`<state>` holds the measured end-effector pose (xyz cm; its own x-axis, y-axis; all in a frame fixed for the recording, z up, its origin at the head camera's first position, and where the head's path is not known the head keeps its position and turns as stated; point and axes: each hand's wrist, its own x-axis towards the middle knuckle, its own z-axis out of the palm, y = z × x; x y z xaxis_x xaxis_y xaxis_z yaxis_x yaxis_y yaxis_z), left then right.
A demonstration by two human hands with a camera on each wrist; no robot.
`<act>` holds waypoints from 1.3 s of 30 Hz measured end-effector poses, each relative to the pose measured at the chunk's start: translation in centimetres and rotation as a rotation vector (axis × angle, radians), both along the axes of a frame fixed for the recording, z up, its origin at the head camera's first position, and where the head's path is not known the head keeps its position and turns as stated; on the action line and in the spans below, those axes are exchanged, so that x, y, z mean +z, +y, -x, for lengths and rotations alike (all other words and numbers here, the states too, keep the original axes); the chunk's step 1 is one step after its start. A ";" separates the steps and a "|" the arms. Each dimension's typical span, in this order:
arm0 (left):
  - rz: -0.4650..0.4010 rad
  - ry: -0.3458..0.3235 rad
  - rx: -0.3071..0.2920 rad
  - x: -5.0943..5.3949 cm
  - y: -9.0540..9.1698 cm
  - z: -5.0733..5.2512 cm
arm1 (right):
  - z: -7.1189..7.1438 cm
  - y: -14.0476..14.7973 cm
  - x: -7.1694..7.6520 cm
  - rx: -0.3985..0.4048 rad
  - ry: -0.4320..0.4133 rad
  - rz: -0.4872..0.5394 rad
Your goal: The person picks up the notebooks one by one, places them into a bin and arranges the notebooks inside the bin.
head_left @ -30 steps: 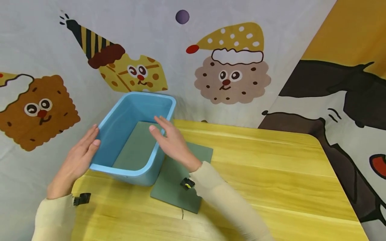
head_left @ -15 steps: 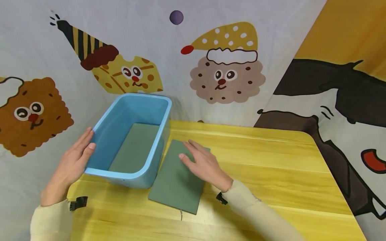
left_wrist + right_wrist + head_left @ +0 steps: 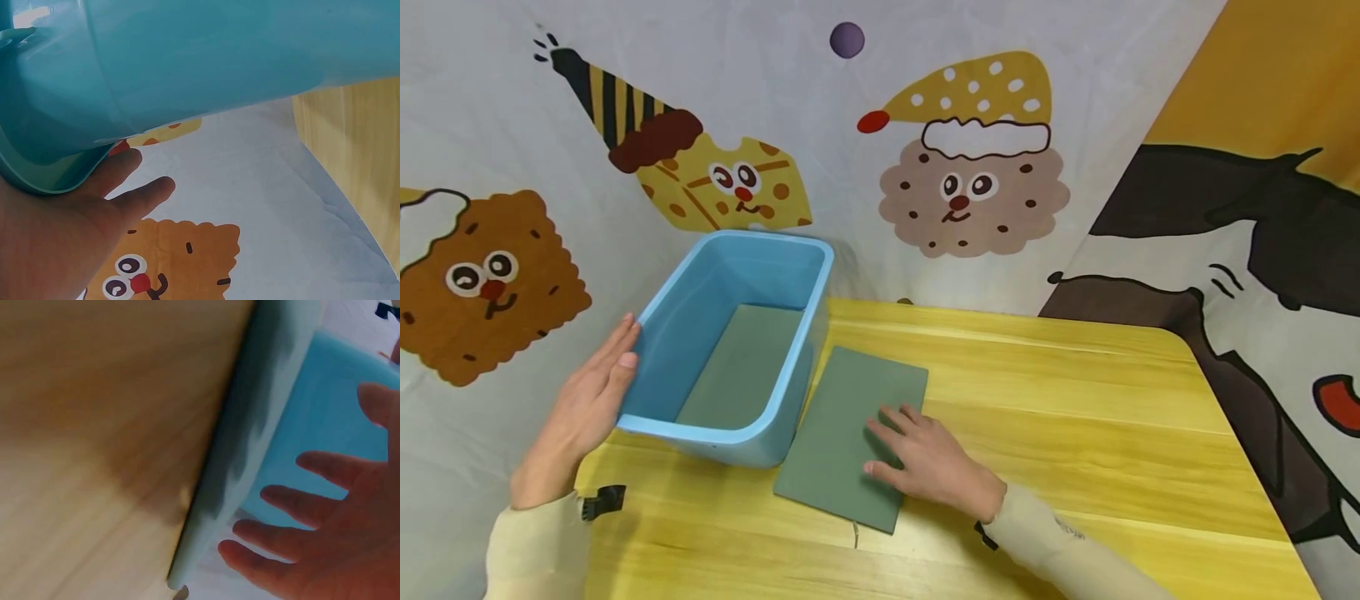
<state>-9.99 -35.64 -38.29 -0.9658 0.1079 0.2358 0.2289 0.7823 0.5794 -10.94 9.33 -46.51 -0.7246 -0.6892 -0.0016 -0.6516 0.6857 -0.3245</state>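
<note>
A light blue bin (image 3: 816, 333) stands at the table's left, with a grey-green panel (image 3: 745, 362) on its bottom. My left hand (image 3: 580, 404) rests with extended fingers against the bin's left side near the front corner; in the left wrist view the hand (image 3: 81, 219) lies by the rim of the bin (image 3: 219, 56). A second grey-green board (image 3: 842, 417) lies flat on the table right of the bin. Over its right part is my right hand (image 3: 936, 458), fingers spread and holding nothing. The right wrist view has the spread hand (image 3: 337, 531) beside the board (image 3: 244, 450).
The yellow wooden table (image 3: 1075, 417) extends to the right, its back edge near a cloth backdrop (image 3: 850, 125) printed with cartoon figures. A short dark mark (image 3: 856, 535) shows on the table just in front of the board.
My right hand has moved from the bin's right rim to the right and toward the front, over the loose board. My left hand has stayed at the bin's left side.
</note>
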 end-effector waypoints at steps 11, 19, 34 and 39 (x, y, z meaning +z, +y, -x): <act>0.025 -0.021 0.004 0.4 -0.1 0.0 | -1.5 0.2 -1.5 0.255 0.107 -0.094; 0.025 -0.015 0.016 0.5 0.0 0.0 | -1.9 0.1 -1.5 0.291 0.127 -0.195; 0.003 0.003 0.009 0.4 0.2 -0.1 | -1.6 5.2 -0.8 0.224 -0.027 -0.200; 0.010 0.003 0.013 0.5 0.3 0.1 | -1.4 7.2 -0.3 0.201 -0.078 -0.182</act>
